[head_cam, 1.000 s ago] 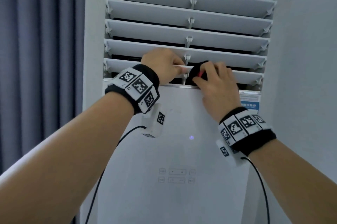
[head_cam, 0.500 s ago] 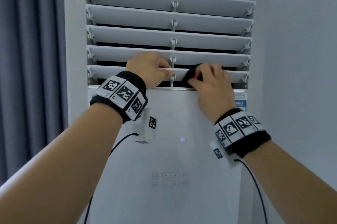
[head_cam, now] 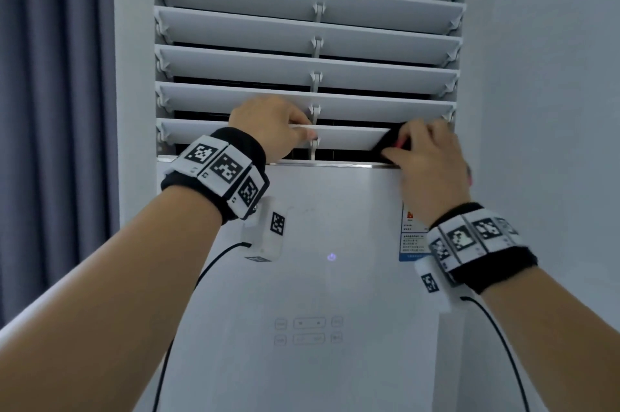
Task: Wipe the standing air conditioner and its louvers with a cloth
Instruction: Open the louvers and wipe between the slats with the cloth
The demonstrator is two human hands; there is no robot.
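Observation:
A tall white standing air conditioner (head_cam: pixel 312 277) fills the middle of the view, with several horizontal white louvers (head_cam: pixel 308 19) in its upper half. My left hand (head_cam: pixel 268 126) pinches the front edge of the lowest louver (head_cam: pixel 345 138) near its centre link. My right hand (head_cam: pixel 426 160) presses a dark cloth (head_cam: pixel 389 143) against the right end of that same louver. Most of the cloth is hidden under my fingers.
A grey curtain (head_cam: pixel 50 109) hangs at the left. A pale wall (head_cam: pixel 553 76) lies close on the right. The front panel carries a lit power symbol (head_cam: pixel 331 257), faint touch buttons (head_cam: pixel 308 329) and a blue label (head_cam: pixel 412 237). Cables hang from both wristbands.
My right hand has slid the cloth along the lowest louver from its centre to its right end. My left hand has kept its grip near the centre link.

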